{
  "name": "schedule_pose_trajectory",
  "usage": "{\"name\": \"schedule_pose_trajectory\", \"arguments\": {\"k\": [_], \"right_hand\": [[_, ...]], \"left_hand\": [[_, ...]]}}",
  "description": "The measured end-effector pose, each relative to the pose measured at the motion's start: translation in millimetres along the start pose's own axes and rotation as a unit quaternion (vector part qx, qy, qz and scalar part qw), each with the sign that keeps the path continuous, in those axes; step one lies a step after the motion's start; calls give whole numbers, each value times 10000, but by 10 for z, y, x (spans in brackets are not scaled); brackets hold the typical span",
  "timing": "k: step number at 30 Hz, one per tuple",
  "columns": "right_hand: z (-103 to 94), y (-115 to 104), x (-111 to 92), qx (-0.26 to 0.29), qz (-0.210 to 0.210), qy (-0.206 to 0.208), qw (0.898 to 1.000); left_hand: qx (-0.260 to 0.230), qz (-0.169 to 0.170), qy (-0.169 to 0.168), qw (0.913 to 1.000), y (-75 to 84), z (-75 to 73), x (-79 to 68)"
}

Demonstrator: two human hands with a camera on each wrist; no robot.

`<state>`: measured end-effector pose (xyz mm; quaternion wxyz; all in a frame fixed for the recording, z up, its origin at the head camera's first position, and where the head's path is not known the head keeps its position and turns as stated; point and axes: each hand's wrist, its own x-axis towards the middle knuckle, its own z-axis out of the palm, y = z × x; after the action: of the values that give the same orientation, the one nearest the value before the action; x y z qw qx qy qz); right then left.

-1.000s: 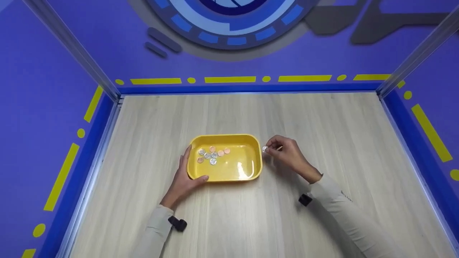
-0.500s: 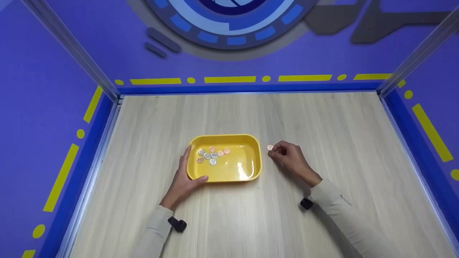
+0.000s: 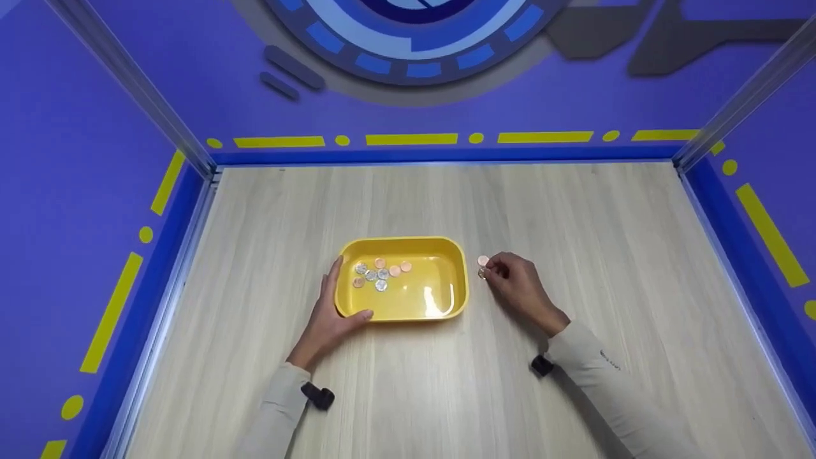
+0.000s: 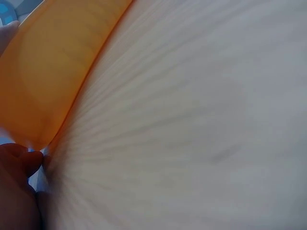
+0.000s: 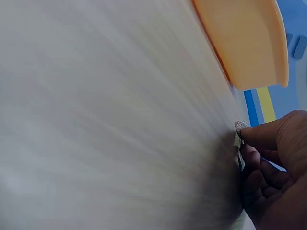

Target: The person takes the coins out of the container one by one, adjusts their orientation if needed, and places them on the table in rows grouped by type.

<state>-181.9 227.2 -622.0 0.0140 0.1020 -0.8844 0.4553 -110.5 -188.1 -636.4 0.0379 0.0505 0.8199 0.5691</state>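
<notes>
My left hand (image 3: 329,319) holds the left end of a yellow plastic tray (image 3: 456,312), fingers along its side and thumb at the front rim. Inside, toward the left, lie several silver coins (image 3: 381,285) and copper coins (image 3: 395,271). Right of the tray, my right hand (image 3: 517,280) is low at the table, its thumb and fingertips pinching a silver coin (image 5: 241,126). A copper coin (image 3: 482,261) shows just beyond those fingertips. The right wrist view also has the tray's orange-looking outer wall (image 5: 249,43) beyond the hand. Part of the pinched coin is hidden by the fingers.
The tray stands on a pale wood-grain table (image 3: 408,395). Blue-purple panels (image 3: 408,115) with yellow dashes rise at the back and both sides, joined by metal posts. Each sleeved wrist wears a small black camera (image 3: 319,396).
My right hand, with a silver coin at its fingertips, has moved slightly right, away from the tray's rim, and down to the table. The copper coin there has come into view. The left hand stays put.
</notes>
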Motion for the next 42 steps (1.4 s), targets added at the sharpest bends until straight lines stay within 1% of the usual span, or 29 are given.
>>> {"name": "schedule_pose_trajectory", "arguments": {"k": [6,10,15,19,27,31,34,38,42], "right_hand": [[-27,-14,1,-458,-126,-101,9988],[-33,-21,-9,-763,-187,-123,9968],[-22,-25,-19,-875,-189,-106,9959],[2,-18,-23,-788,-198,-16,9967],[29,10,-49,-708,-169,-51,9973],[12,-19,-27,-549,-131,-27,9984],[-14,-81,6,-302,-126,-3,9995],[-59,-223,52,126,-170,-73,9997],[-94,-380,94,306,-349,-125,9988]], "left_hand": [[1,-28,3,10000,15,11,-1],[31,15,-8,10000,21,16,6],[-26,74,-21,10000,45,10,2],[-30,86,8,10000,46,3,1],[3,-27,-22,10000,11,23,-4],[27,-68,-8,10000,14,29,-4],[42,-68,-4,10000,12,28,0],[10,-43,9,10000,11,22,0],[-53,21,25,10000,15,17,1]]}}
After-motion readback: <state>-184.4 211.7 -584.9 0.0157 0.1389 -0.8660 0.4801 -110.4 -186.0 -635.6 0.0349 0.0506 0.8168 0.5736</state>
